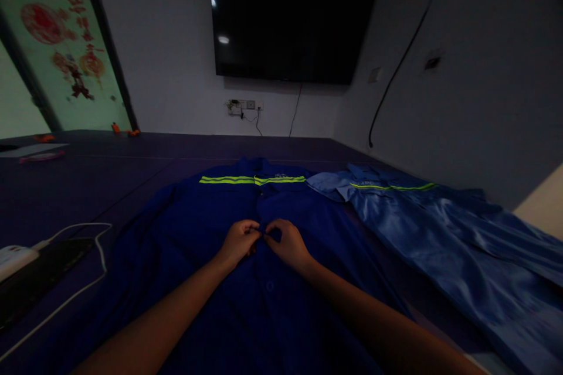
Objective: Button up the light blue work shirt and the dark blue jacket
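Observation:
A dark blue work shirt (211,211) with a yellow-green reflective stripe across the chest lies flat, front up, on a dark purple table (65,187). My left hand (240,242) and my right hand (285,243) meet at the shirt's centre front, fingers pinched together on the placket at a button. Both hands are closed on the fabric. Another button shows on the placket lower down, between my forearms.
A lighter blue shirt (440,234) with the same stripe lies to the right, partly over the table edge. A white charger (15,258) with its cable and a dark flat device (39,275) sit at the left. A black wall screen (290,17) hangs ahead.

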Motion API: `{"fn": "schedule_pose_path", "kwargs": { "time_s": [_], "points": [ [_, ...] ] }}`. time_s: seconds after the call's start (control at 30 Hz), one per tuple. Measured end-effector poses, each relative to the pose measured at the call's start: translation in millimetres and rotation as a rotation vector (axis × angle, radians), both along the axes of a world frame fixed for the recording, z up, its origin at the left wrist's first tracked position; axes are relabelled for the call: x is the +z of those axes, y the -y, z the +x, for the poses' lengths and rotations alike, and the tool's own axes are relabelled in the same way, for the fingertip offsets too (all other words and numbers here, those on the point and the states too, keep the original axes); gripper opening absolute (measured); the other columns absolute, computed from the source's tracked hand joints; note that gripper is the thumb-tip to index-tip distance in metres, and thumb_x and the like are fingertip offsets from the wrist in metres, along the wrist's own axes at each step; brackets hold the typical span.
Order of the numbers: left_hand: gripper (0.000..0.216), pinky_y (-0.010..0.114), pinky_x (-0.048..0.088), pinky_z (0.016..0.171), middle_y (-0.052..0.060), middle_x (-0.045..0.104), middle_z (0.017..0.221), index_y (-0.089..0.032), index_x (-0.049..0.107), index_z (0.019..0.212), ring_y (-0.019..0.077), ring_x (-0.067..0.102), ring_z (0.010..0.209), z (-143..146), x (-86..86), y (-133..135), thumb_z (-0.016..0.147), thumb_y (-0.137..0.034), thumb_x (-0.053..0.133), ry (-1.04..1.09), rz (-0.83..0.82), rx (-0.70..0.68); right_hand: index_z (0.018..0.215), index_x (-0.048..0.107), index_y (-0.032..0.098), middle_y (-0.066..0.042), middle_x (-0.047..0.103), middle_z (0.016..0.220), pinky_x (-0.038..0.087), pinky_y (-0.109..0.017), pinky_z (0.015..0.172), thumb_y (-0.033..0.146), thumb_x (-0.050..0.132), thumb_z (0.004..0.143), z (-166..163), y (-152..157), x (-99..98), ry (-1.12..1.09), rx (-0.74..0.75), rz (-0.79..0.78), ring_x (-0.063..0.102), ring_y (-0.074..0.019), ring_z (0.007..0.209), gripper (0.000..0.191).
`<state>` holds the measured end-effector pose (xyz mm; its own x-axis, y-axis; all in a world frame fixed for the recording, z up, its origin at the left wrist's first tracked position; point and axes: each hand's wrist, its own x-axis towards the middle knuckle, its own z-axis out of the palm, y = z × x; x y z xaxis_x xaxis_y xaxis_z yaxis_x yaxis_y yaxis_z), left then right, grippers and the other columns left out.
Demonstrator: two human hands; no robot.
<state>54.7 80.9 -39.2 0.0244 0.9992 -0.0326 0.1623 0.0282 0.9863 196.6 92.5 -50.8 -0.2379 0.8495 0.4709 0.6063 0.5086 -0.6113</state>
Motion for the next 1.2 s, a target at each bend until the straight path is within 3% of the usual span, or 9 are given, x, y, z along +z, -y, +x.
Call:
{"fn": "schedule_pose_path", "kwargs": {
  "time_s": [0.53, 1.07, 1.2],
  "points": [
    [0.005, 0.015, 0.032, 0.036, -0.006, 0.051, 0.047, -0.014, 0.055, 0.070, 0.0052, 0.043, 0.034, -0.8, -6.5, -3.5, 0.066, -0.015, 0.053, -0.046, 0.101, 0.084, 0.071, 0.061, 0.018, -0.003, 0.064, 0.077, 0.041, -0.029, 0.076, 0.020, 0.058, 0.073, -0.5, -2.6, -1.7, -0.013, 0.028, 0.003, 0.058, -0.0157, 0.076, 0.004],
    [0.011, 0.020, 0.040, 0.051, 0.001, 0.059, 0.060, -0.013, 0.061, 0.070, 0.0120, 0.054, 0.055, -1.3, -8.0, -5.1, 0.066, -0.021, 0.055, -0.119, 0.280, 0.062, 0.068, 0.062, 0.019, -0.003, 0.065, 0.081, 0.040, -0.031, 0.080, 0.019, 0.057, 0.072, 1.4, -7.5, -6.0, 0.007, 0.011, 0.011, 0.058, -0.0167, 0.082, 0.007],
    [0.012, 0.021, 0.041, 0.056, 0.001, 0.060, 0.062, -0.013, 0.062, 0.073, 0.0120, 0.055, 0.058, -2.5, -8.3, -4.6, 0.065, -0.018, 0.055, -0.206, 0.342, -0.009, 0.067, 0.062, 0.019, -0.003, 0.065, 0.080, 0.040, -0.031, 0.080, 0.018, 0.058, 0.071, 1.4, -6.7, -5.6, -0.003, 0.012, 0.000, 0.058, -0.0169, 0.081, 0.006]
  ]
}}
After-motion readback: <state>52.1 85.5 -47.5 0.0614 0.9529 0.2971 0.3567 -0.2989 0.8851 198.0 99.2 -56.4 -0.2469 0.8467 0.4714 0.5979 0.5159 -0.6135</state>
